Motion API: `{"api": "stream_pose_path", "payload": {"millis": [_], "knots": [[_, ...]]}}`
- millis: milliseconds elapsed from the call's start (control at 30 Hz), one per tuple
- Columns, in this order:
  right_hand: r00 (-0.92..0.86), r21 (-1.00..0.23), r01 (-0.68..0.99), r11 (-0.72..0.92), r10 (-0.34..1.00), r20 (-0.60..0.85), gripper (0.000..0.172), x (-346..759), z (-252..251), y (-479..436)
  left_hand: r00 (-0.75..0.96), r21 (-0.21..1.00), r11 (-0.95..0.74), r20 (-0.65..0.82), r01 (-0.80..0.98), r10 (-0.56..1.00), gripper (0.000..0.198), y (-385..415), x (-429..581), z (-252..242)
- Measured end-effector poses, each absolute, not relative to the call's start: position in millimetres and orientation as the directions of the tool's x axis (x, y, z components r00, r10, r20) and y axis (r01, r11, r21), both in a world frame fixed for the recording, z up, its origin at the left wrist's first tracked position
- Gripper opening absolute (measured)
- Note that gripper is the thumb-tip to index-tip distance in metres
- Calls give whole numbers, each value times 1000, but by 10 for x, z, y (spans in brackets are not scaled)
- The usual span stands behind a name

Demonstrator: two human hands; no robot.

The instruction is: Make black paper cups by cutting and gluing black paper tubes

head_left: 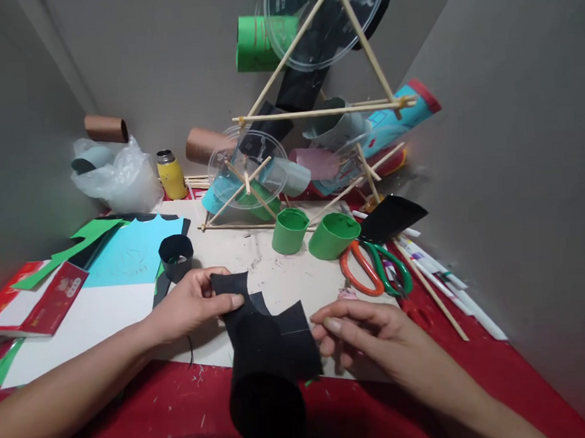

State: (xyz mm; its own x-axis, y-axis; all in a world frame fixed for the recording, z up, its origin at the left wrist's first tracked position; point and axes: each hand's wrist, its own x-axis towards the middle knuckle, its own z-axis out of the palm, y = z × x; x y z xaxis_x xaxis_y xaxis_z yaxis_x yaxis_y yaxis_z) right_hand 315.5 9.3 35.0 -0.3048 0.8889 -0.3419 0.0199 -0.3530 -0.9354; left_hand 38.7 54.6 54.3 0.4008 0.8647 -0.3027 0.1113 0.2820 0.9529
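Observation:
My left hand (191, 305) pinches the upper left edge of a piece of black paper (268, 337), thumb on top. The paper's lower part is rolled into a black tube (267, 407) close to me. My right hand (365, 334) grips the paper's right edge with curled fingers. Both hands hold it just above a pale board (276, 273) on the red table (150, 409). A short black paper ring (176, 256) stands just beyond my left hand. Two green paper cups (313, 234) stand further back.
A wheel model of wooden sticks, clear plastic discs and paper cups (310, 111) rises at the back. Orange and green scissors (376, 270) and white pens (452, 284) lie at right. Cyan and green paper sheets (124, 254), a red booklet (32, 300), a plastic bag (114, 175) and a yellow bottle (172, 174) are at left.

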Motion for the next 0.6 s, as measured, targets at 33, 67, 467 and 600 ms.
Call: {"api": "stream_pose_path", "payload": {"millis": [33, 67, 467, 600], "knots": [[-310, -932, 4, -361, 886, -345, 42, 3156, 345, 87, 386, 951, 301, -304, 70, 871, 26, 537, 406, 535], [-316, -931, -6, -364, 884, -343, 42, 3158, 339, 80, 374, 949, 312, -303, 38, 876, 27, 528, 425, 528], [-144, -962, 268, -53, 985, -95, 49, 3104, 334, 7, 396, 959, 282, -272, 36, 877, 29, 601, 515, 501], [-161, -955, 296, 24, 987, -25, 48, 3121, 238, 17, 320, 973, 220, -230, 68, 919, 29, 752, 464, 406]]}}
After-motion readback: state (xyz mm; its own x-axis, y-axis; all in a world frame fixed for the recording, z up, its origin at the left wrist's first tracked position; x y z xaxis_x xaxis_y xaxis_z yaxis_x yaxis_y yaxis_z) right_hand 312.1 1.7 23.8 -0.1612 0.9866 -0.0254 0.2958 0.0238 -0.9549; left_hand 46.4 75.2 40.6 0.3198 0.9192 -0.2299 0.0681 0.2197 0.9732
